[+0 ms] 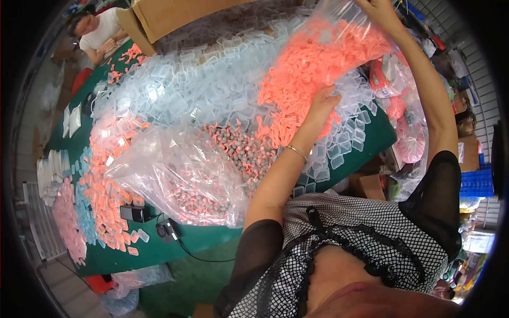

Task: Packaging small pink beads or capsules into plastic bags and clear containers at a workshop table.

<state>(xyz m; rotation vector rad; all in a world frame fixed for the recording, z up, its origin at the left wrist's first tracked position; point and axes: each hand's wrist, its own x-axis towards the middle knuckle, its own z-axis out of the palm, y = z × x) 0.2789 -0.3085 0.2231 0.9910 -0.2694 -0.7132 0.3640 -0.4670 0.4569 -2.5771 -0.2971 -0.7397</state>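
A clear plastic bag full of small orange pieces (318,58) is held tilted above the green table (201,241). My left hand (321,106) presses against its lower side, fingers spread on the plastic. My right hand (379,11) grips the bag's upper end, raised high at the frame's top. Under the bag lies a big heap of clear plastic cases (212,90). In front of it sits another clear bag (180,175) with grey and orange pieces (241,148) spilling from it.
Filled orange cases (106,185), pink (66,220) and blue ones cover the table's left. Two small black devices (168,230) with a cable lie near the edge. A cardboard box (175,16) stands at the back. Another person (98,32) sits at the far end. Bags pile up right.
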